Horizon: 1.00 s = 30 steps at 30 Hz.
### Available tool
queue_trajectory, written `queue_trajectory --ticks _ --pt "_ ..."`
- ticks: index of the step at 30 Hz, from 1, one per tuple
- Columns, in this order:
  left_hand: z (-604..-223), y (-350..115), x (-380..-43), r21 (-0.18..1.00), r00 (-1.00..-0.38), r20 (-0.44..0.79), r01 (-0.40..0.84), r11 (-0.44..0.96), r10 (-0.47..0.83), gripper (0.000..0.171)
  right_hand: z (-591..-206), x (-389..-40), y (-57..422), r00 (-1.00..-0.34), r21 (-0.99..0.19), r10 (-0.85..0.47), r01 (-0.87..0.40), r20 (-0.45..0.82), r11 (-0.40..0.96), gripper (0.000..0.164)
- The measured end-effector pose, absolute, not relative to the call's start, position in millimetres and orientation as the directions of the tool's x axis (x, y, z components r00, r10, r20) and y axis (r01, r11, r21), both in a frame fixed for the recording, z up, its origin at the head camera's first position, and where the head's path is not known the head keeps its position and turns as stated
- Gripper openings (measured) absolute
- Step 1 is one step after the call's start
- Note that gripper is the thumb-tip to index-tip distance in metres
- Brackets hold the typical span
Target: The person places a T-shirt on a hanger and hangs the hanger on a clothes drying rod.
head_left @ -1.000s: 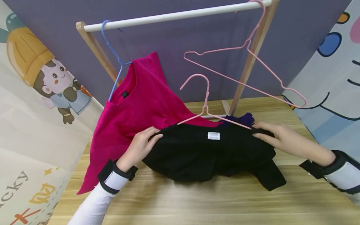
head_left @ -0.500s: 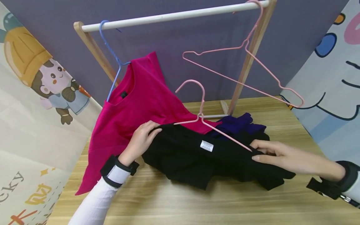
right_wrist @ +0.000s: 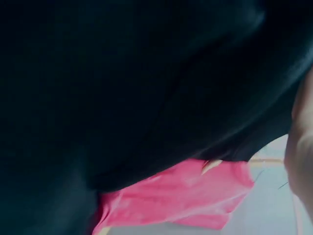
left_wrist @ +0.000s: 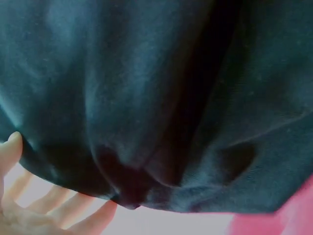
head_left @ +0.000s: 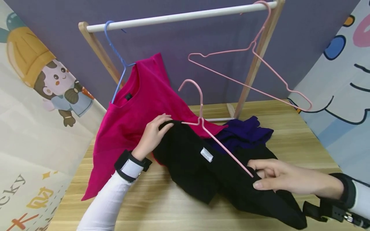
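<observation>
A black garment (head_left: 199, 173) with a white label (head_left: 206, 154) hangs slanted between both hands, lower on the right. My left hand (head_left: 153, 133) grips its upper left edge, thumb in front; in the left wrist view the fingers (left_wrist: 95, 215) show behind the dark cloth. With thumb and forefinger my right hand (head_left: 280, 176) pinches the garment near the right end of a pink hanger (head_left: 212, 136). That hanger's hook points up, and its arms run down into the garment's neck opening. In the right wrist view black cloth fills most of the picture.
Behind stands a rack with a white rail (head_left: 179, 16). From it hang a magenta shirt (head_left: 144, 93) on a blue hanger (head_left: 115, 53) and a bare pink hanger (head_left: 228, 75). A dark purple garment (head_left: 245, 131) lies on the wooden table (head_left: 162, 211).
My right hand has moved down and toward me, tilting the black garment and its hanger to the right. My left hand has shifted slightly up and right. More of the purple garment shows.
</observation>
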<state>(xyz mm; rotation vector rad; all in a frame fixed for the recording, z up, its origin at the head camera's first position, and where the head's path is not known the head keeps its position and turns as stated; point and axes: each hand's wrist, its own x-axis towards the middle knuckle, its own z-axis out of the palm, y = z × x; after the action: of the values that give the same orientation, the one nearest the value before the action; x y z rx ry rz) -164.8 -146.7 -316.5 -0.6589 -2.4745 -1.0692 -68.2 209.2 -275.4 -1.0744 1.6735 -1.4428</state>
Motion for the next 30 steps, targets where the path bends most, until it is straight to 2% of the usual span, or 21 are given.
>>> queue_trajectory --ticks 7,12,18,23,30 --pt "-314 -147 -164 0.594 -0.858 0.458 0.490 0.637 0.233 0.033 -270 -59 204 -0.526 -0.991 -0.848 -0.134 0.057 0.016 0.015" --pt "-311 -148 -162 0.574 -0.852 0.468 0.494 0.653 0.233 0.041 -268 -56 199 -0.524 -0.975 -0.839 -0.220 0.148 -0.034 0.026" --pt "-309 -151 -162 0.585 -0.865 0.445 0.477 0.656 0.232 0.051 -264 -55 195 -0.575 -0.963 -0.797 -0.267 0.183 -0.028 0.032" --pt "-311 -153 -160 0.595 -0.885 0.400 0.450 0.666 0.240 0.052 -252 -57 189 -0.606 -0.949 -0.767 -0.314 0.212 -0.015 0.038" --pt "-315 -155 -159 0.609 -0.898 0.364 0.429 0.667 0.245 0.048 -243 -78 179 -0.524 -0.895 -0.747 -0.393 0.408 -0.214 0.036"
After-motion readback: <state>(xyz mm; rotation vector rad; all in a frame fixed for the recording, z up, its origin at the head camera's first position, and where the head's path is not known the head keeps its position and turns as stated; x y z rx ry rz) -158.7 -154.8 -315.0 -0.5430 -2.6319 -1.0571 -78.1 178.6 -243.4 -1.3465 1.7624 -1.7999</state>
